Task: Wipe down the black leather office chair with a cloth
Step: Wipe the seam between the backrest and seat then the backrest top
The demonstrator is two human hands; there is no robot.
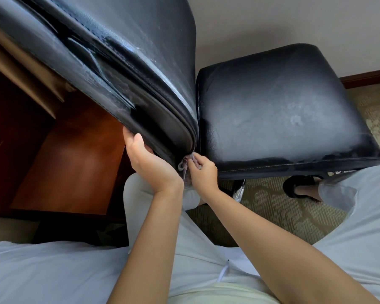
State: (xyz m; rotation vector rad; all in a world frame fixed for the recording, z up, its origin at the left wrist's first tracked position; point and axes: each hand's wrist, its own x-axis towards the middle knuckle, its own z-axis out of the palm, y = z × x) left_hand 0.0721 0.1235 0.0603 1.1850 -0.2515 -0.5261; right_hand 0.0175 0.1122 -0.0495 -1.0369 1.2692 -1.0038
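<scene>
The right hand (203, 172) pinches a small bunched cloth (185, 164), fingers curled round it, pressing it into the crease where the backrest (123, 69) meets the seat (281, 106); the left hand (147, 159) grips the backrest's lower edge, thumb on top, fingers curled under it. The chair stands close in front of the person, on carpet beside a wooden desk (70, 163). Judging by the pale, dusty haze across seat and backrest, most wiping seems left; only the joint is being worked. The backrest's long axis runs from the joint up to the upper left; the seat points right.
</scene>
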